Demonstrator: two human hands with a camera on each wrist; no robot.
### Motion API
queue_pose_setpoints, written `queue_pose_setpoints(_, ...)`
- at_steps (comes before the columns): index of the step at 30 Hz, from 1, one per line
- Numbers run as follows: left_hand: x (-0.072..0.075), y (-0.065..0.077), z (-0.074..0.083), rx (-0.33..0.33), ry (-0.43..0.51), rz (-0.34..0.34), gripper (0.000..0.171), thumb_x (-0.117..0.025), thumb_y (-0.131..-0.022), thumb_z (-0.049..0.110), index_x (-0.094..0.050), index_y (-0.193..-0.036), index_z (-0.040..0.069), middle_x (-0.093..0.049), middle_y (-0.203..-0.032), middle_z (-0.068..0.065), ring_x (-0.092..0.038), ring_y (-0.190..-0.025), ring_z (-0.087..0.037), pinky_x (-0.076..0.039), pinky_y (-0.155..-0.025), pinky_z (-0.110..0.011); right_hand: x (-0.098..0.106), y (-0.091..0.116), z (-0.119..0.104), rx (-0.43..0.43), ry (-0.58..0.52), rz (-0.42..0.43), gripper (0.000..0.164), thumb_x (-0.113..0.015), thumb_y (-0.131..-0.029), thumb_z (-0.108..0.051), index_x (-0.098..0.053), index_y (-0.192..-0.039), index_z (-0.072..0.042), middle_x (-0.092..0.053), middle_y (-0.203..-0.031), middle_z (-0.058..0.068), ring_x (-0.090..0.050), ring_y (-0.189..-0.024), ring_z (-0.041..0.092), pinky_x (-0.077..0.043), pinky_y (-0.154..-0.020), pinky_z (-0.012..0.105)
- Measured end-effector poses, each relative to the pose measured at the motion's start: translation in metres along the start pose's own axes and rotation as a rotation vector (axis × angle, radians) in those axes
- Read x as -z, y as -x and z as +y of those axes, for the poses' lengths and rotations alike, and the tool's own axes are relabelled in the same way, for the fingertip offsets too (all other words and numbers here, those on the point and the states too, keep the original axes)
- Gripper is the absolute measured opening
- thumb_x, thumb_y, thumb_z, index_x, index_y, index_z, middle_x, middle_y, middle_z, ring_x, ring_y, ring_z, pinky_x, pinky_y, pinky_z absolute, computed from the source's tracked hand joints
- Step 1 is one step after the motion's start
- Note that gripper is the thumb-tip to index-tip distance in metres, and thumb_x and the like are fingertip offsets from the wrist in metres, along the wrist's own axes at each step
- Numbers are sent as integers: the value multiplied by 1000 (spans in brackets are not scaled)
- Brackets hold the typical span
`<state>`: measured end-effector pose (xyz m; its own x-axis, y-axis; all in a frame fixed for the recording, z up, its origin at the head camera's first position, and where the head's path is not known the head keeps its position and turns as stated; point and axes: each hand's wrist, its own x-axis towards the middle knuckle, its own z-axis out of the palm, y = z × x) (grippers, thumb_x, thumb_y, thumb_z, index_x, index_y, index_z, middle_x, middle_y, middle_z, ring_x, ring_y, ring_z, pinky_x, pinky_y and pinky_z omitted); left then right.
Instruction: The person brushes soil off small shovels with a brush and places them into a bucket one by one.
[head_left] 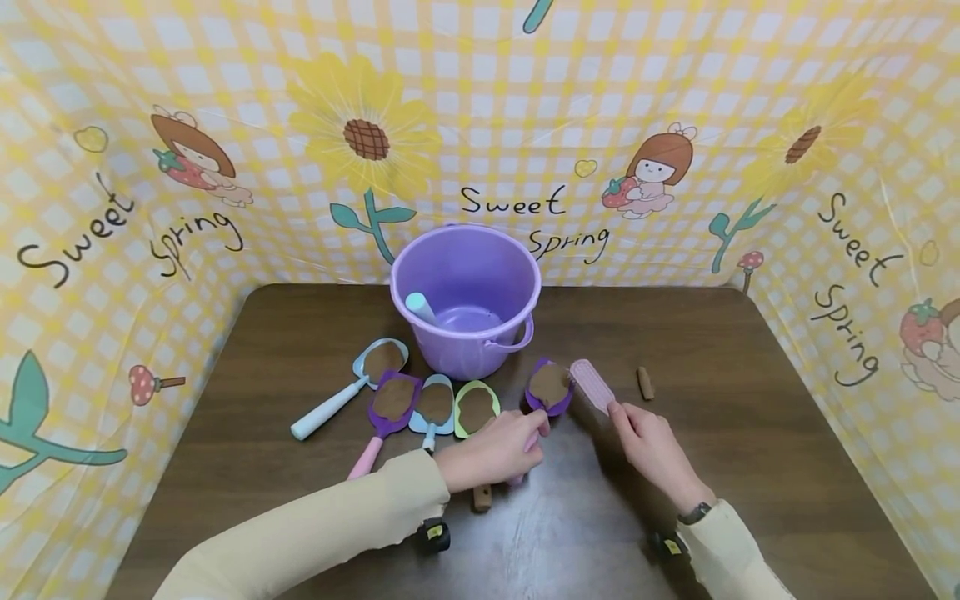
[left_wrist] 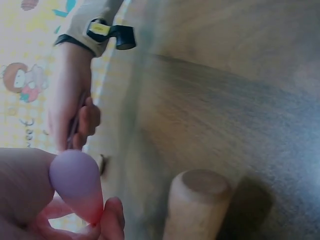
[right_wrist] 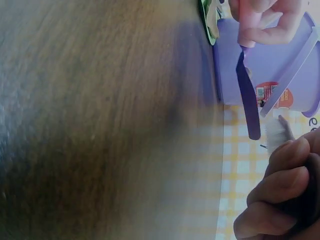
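My left hand [head_left: 495,450] grips the pink handle [right_wrist: 248,22] of a toy shovel with a purple head [head_left: 550,387]. A brown patch covers most of that head; it is edge-on in the right wrist view. Between thumb and fingers, my right hand [head_left: 660,450] holds a pink brush [head_left: 592,385] with pale bristles [right_wrist: 276,134]. The brush's far end is right at the shovel head's right edge. In the left wrist view, the rounded end of the pink handle [left_wrist: 77,175] pokes out of the left hand.
Left of the hands lie several brown-patched shovels: light blue [head_left: 330,408], purple [head_left: 393,397], another light blue [head_left: 435,404] and green [head_left: 477,408]. A wooden handle end [head_left: 482,498] shows below my left hand. Behind stands a purple bucket [head_left: 465,350] containing a light blue stick [head_left: 418,306]. A brown stick [head_left: 646,383] lies right.
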<state>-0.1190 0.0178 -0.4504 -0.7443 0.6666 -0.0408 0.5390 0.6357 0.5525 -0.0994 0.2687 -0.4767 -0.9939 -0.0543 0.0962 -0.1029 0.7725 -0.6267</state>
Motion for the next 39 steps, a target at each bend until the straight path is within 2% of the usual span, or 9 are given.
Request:
queue_pose_setpoints(6, 10, 8, 0, 8, -8, 72, 24, -56, -85, 8, -49, -107, 15, -46, -76, 3, -48, -71, -12, -40, -56, -24, 1, 2, -4, 15, -11, 5, 40, -42, -99, -40, -47, -67, -17, -37, -54, -7, -35, -45, 9, -30, -43, 25)
queue_pose_setpoints(11, 14, 12, -1, 50, -2, 113, 29, -58, -88, 10, -40, -111, 11, -56, -88, -5, -52, -68, -14, -42, -53, -25, 3, 2, -10, 26, -17, -6, 40, -42, -98, -43, -50, -69, -16, -37, -55, -7, -35, -45, 9, -30, -43, 25)
queue_pose_setpoints(15, 15, 11, -5, 80, -30, 129, 23, -60, -85, 12, -45, -103, 7, -57, -83, -5, -52, -64, -15, -43, -53, -26, 2, 1, -15, 53, -1, -49, 39, -44, -98, -41, -51, -69, -16, -35, -55, -8, -34, -46, 8, -29, -43, 24)
queue_pose_setpoints(20, 15, 8, -9, 117, -86, 154, 13, -66, -82, 14, -56, -87, 6, -51, -73, -1, -54, -69, -18, -45, -59, -31, -5, 3, -22, 76, 12, -128, 38, -47, -97, -42, -51, -69, -17, -37, -54, -9, -37, -45, 6, -31, -42, 23)
queue_pose_setpoints(26, 16, 8, -11, 121, -105, 200, 11, -66, -83, 13, -57, -81, 7, -53, -73, -3, -56, -72, -21, -47, -61, -36, -12, 3, -28, 52, -39, -245, 42, -46, -96, -45, -56, -73, -12, -46, -49, -7, -46, -39, 9, -38, -38, 26)
queue_pose_setpoints(28, 15, 10, -12, 110, -108, 211, 11, -66, -83, 13, -57, -80, 7, -53, -72, -3, -57, -71, -20, -48, -61, -35, -13, 2, -29, 53, -38, -258, 42, -46, -95, -46, -56, -73, -12, -46, -49, -7, -46, -38, 9, -38, -38, 26)
queue_pose_setpoints(31, 15, 12, -13, 93, -109, 225, 10, -65, -83, 13, -58, -78, 7, -53, -70, -3, -57, -69, -20, -48, -60, -34, -15, 0, -27, 90, 11, -218, 40, -49, -95, -44, -54, -70, -14, -42, -50, -10, -42, -38, 6, -36, -39, 24)
queue_pose_setpoints(36, 14, 14, -13, 71, -102, 248, 10, -65, -85, 12, -59, -78, 7, -54, -69, -3, -56, -68, -19, -47, -60, -31, -15, -2, -26, 180, 173, -57, 38, -55, -94, -38, -45, -62, -20, -31, -51, -13, -32, -42, 3, -27, -41, 22)
queue_pose_setpoints(39, 14, 14, -14, 56, -97, 257, 11, -64, -86, 12, -59, -78, 7, -53, -69, -3, -56, -68, -19, -47, -60, -31, -16, -2, -26, 180, 205, -19, 39, -55, -94, -36, -43, -61, -20, -29, -52, -12, -31, -44, 5, -26, -42, 23)
